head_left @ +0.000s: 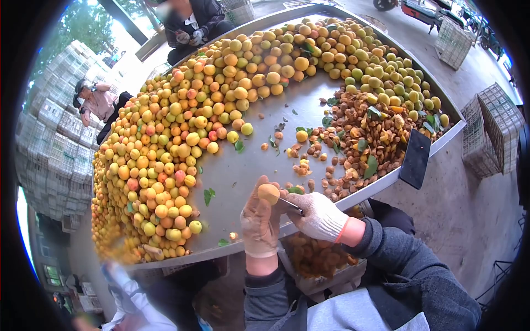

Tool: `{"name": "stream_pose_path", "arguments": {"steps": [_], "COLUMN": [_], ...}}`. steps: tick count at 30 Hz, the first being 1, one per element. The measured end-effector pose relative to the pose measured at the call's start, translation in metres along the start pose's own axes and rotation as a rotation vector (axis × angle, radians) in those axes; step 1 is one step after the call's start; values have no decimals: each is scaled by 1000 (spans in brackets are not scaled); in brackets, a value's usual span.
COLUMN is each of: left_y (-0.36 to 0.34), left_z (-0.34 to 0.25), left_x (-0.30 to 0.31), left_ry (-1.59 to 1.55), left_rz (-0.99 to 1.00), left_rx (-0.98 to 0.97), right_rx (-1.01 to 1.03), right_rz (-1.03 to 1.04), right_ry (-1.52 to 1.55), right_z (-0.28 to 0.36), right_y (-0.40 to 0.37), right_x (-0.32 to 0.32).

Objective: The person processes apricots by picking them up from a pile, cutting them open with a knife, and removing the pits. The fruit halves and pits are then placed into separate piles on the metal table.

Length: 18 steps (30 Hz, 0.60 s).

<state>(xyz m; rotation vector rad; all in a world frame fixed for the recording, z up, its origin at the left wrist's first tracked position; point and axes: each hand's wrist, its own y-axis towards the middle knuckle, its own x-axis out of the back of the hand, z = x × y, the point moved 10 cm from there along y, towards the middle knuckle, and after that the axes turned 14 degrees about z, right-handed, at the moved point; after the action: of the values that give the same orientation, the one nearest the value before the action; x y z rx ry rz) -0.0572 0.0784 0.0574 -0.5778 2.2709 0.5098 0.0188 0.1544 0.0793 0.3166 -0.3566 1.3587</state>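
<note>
My left hand (pixel 260 220), in a pale glove, holds a light orange apricot (pixel 269 193) between its fingertips, over the near edge of the metal table (pixel 237 171). My right hand (pixel 319 215), in a white knitted glove, is closed around a small knife (pixel 291 206) whose blade points toward the fruit. Both hands are close together. Beyond them on the right lies a heap of brown pits (pixel 361 138) with some leaves. Whole apricots (pixel 160 160) are piled across the left and far side. Below my hands, a crate holds opened fruit (pixel 317 256).
A black phone (pixel 415 159) rests on the table's right rim. Plastic crates (pixel 491 129) stand on the floor at right, with stacked crates (pixel 58 138) at left. Two people sit beyond the table; another person's sleeve (pixel 132 298) is at lower left.
</note>
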Motion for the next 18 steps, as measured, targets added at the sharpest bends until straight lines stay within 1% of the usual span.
{"name": "stream_pose_path", "arguments": {"steps": [2,4,6,8,9,10,11,13,14,15,16,17,18], "left_y": [-3,-5,-5,-6,-5,-6,-7,-6,-7,-9,-9,-8,-10], "left_z": [-9,-10,-9,-12,-10,-11,-15,-16,-15,-19,-19,-19,-21], "left_x": [-8,-9,-11,-13,-11,-5,-2,-4,-3,-1,-2,-2,1], "left_ry": [282,302,321,382,381,527,673,642,611,611,619,625,624], "left_rz": [-19,-44,-70,-144,-142,-182,-224,-213,-205,-210,-173,-136,-135], "left_rx": [-26,-17,-9,-26,-25,-13,-5,16,38,38,74,110,110], "right_rx": [-14,-42,-53,-61,-138,-216,-217,-131,-133,-111,-86,-84,-59], "right_rz": [3,86,109,131,163,193,192,150,156,221,283,283,335], "right_ry": [-18,-1,39,77,103,133,133,87,86,207,328,326,438], "right_z": [-3,-10,-11,-8,-11,-16,-17,-17,-20,-22,-22,-26,-29], "right_y": [2,5,6,9,9,8,7,7,7,7,7,7,7], "right_x": [0,-8,-10,-10,-12,-16,-17,-16,-18,-27,-35,-38,-47]}}
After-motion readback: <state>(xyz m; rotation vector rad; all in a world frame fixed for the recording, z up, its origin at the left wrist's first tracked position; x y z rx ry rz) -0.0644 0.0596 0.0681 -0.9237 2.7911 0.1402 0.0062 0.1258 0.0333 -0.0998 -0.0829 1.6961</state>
